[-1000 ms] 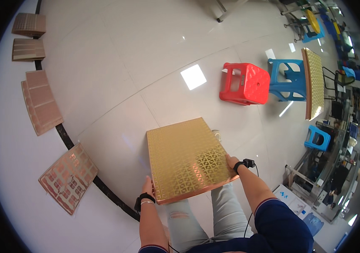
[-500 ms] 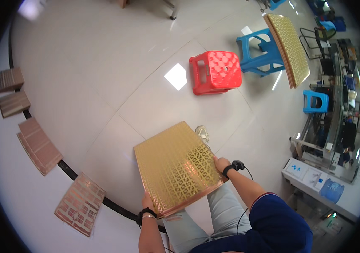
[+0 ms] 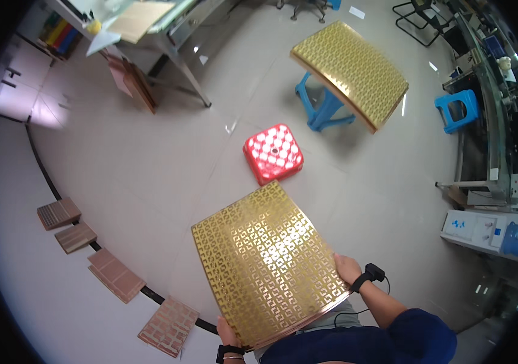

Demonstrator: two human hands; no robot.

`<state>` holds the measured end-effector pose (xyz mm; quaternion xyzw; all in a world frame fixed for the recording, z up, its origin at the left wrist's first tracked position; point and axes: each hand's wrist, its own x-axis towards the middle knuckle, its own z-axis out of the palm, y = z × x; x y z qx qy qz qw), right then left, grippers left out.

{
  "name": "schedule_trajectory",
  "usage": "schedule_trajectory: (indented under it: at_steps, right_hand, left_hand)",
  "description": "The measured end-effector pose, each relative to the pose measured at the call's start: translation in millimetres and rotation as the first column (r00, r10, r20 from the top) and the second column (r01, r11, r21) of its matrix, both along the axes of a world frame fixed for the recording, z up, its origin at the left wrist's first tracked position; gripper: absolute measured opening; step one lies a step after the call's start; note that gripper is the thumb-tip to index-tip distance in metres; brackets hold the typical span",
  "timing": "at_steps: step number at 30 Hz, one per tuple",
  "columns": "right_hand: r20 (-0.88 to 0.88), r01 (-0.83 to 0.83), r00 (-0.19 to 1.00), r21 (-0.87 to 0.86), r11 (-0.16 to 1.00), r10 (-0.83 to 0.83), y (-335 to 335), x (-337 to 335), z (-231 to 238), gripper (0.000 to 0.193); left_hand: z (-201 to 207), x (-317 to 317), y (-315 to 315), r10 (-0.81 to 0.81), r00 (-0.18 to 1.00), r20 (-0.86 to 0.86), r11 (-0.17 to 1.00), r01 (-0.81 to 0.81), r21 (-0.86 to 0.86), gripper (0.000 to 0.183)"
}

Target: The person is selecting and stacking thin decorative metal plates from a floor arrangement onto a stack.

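Between my two hands is a square stack of gold-patterned panels [image 3: 271, 261], with copper-coloured edges showing along its near side. My left hand [image 3: 227, 332] grips the near left corner, its fingers mostly hidden by the panels. Around the right edge closes my right hand [image 3: 348, 268], thumb near the top face and the other fingers out of sight below. The stack's far corner overlaps the near edge of a red plastic stool [image 3: 274, 151] in the picture; I cannot tell if they touch.
Beyond, a similar gold panel stack [image 3: 353, 70] rests on a blue stool [image 3: 325, 109]. Copper-toned panels [image 3: 116, 275] lean along the left wall. A table [image 3: 177, 18] stands far left. On the right are another blue stool [image 3: 456, 111] and a white water dispenser [image 3: 474, 227].
The view has tilted up and turned, bringing the far-left table into sight. Both hands still hold the panel stack, which now appears larger and nearer the red stool.
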<state>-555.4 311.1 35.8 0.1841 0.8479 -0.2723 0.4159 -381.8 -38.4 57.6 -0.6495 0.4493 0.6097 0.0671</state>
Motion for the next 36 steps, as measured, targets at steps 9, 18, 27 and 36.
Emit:
schedule_trajectory:
  at_steps: [9,18,27,36]
  right_hand:
    - [-0.355,0.214,0.919,0.078,0.974,-0.174,99,-152,53,0.048]
    - [-0.399,0.463,0.81,-0.018,0.886,-0.43,182,-270,59,0.05]
    - [-0.46,0.369,0.827,0.012,0.929,-0.323,317,-435,24,0.05]
    - [-0.418,0.233,0.885,0.017,0.972,-0.205,407,-584,-15,0.049]
  left_hand:
    - [10,-215,79,-0.171,0.946,-0.277,0.981,0.191,0.045,0.04]
    - [-10,-409,141,-0.351,0.859,-0.373,0.911,0.406,0.078,0.041]
    - [-3,-565,270,-0.321,0.863,-0.39,0.911,0.394,0.122,0.045]
    - [-65,-624,400,-0.109,0.931,-0.349,0.988,0.141,0.066,0.041]
